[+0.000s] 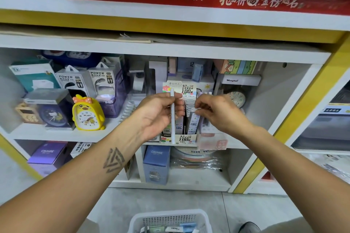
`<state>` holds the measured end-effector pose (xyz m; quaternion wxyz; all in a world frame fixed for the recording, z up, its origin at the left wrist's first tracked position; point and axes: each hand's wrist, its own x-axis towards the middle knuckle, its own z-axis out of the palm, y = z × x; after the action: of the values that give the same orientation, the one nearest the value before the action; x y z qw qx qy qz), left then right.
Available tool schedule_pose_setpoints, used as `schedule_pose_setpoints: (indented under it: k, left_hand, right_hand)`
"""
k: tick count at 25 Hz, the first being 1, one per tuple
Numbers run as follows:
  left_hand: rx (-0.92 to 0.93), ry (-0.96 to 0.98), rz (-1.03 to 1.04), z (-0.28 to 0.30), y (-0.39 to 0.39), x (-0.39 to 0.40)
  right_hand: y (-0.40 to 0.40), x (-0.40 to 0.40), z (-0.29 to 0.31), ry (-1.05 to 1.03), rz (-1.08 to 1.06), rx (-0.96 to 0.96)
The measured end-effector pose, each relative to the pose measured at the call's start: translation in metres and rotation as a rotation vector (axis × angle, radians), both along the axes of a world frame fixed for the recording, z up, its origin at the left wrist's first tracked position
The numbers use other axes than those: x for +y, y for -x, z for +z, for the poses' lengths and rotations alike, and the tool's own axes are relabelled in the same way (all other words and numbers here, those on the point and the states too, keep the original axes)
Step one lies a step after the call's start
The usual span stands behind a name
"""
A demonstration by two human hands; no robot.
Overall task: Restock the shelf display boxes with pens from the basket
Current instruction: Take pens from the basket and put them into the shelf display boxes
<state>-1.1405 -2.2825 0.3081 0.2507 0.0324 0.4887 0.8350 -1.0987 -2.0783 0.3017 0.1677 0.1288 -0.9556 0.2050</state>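
Observation:
My left hand (158, 114) holds a thin white pen (172, 119) upright in front of a display box (184, 138) printed "0.7 HB 100" on the middle shelf. My right hand (217, 112) pinches a small clear-wrapped pack (195, 119) over the box's right slots. The box holds several narrow packs standing in rows. A white slotted basket (170, 220) sits on the floor at the bottom centre, with a few packs inside it.
A yellow duck alarm clock (88, 114) and power bank boxes (73, 81) stand on the shelf to the left. A pink display box (214, 141) sits right of the pen box. Blue and purple boxes (156, 164) fill the lower shelf. A shoe (249, 228) shows at bottom right.

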Motion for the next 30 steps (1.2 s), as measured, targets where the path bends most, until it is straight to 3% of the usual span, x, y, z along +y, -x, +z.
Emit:
schedule_pose_setpoints:
  k: [2, 4, 9, 18, 20, 22, 25, 27, 30]
  left_hand:
    - [0.010, -0.044, -0.018, 0.000, 0.000, 0.000]
    - [0.010, -0.072, -0.040, -0.001, -0.001, 0.000]
    - [0.033, -0.092, -0.047, -0.005, -0.004, 0.008]
    - [0.260, 0.061, 0.022, -0.008, -0.013, 0.040]
    - [0.397, 0.188, 0.018, -0.008, -0.011, 0.042]
    - [0.657, 0.505, 0.070, -0.011, -0.007, 0.042]
    - [1.054, 0.917, 0.074, -0.021, -0.005, 0.042]
    - [1.219, 1.014, -0.046, -0.030, -0.007, 0.043]
    - [1.391, 1.094, -0.152, -0.041, -0.009, 0.045]
  right_hand:
    - [0.000, -0.004, -0.003, -0.165, 0.061, -0.025]
    - [0.001, -0.008, -0.003, -0.167, 0.070, -0.015]
    - [-0.004, -0.016, 0.011, 0.719, -0.025, -0.230]
    - [-0.013, -0.004, 0.029, 0.935, -0.033, -0.163]
    - [-0.014, 0.010, 0.035, 1.026, -0.070, -0.083]
    - [-0.014, 0.028, 0.039, 0.948, -0.178, 0.040]
    - [-0.010, 0.050, 0.033, 0.613, -0.304, 0.109]
    - [-0.008, 0.056, 0.024, 0.427, -0.319, 0.087]
    - [-0.006, 0.057, 0.012, 0.353, -0.279, 0.025]
